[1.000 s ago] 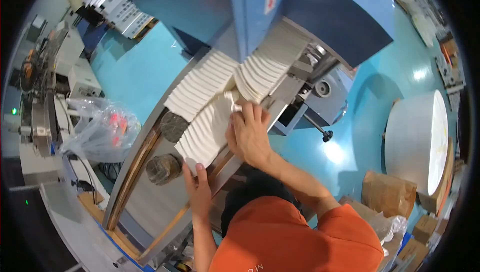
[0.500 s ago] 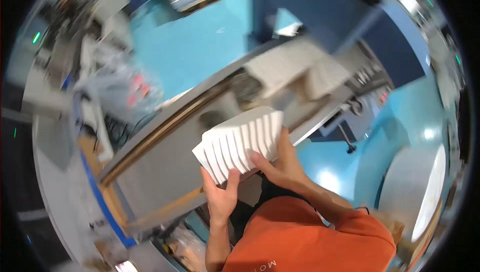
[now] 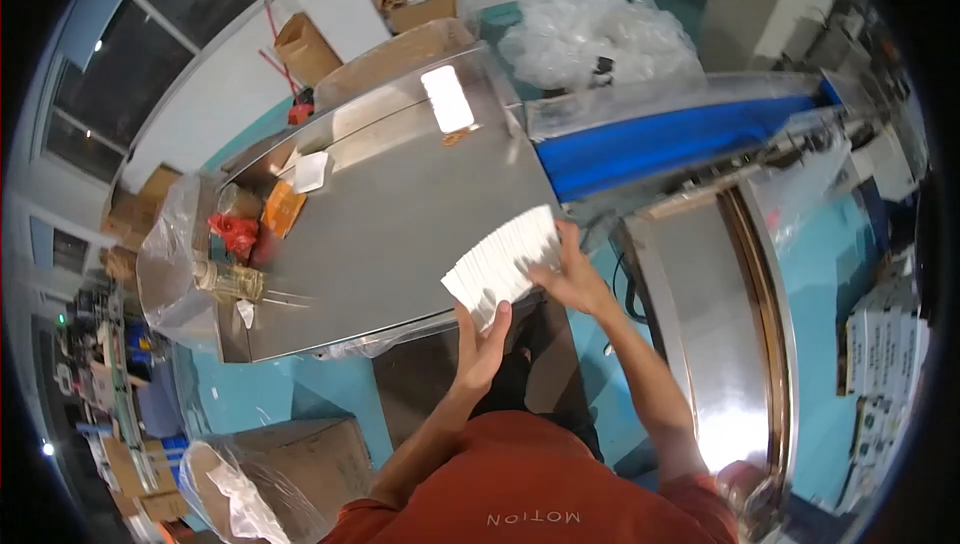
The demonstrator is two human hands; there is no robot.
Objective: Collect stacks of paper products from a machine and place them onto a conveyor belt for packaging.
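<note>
Between my two hands I hold a stack of thin white pieces [image 3: 503, 256], pressed side by side and fanned in a slight curve. They look like folded paper or tissue; the exact kind cannot be made out. My left hand [image 3: 482, 352] grips the stack's lower left end, thumb on the near side. At the right end, my right hand [image 3: 574, 279] is closed round it with the thumb against the near face. The stack is held up over the near right edge of a steel table [image 3: 390, 244], with the fingers behind it partly hidden.
On the table lie a bright white rectangle [image 3: 447, 99], a small white tray [image 3: 312, 172], an orange packet [image 3: 283, 209], a red plastic bag [image 3: 236, 234] and a tape dispenser [image 3: 228, 282]. A blue conveyor belt [image 3: 680, 144] adjoins it. A steel trough [image 3: 725, 324] stands right; a plastic-lined carton [image 3: 310, 454] lower left.
My view has swung from the long trough-like bench to the steel table, and the trough is now at my right. The white stack remains in both hands, which have kept their grip.
</note>
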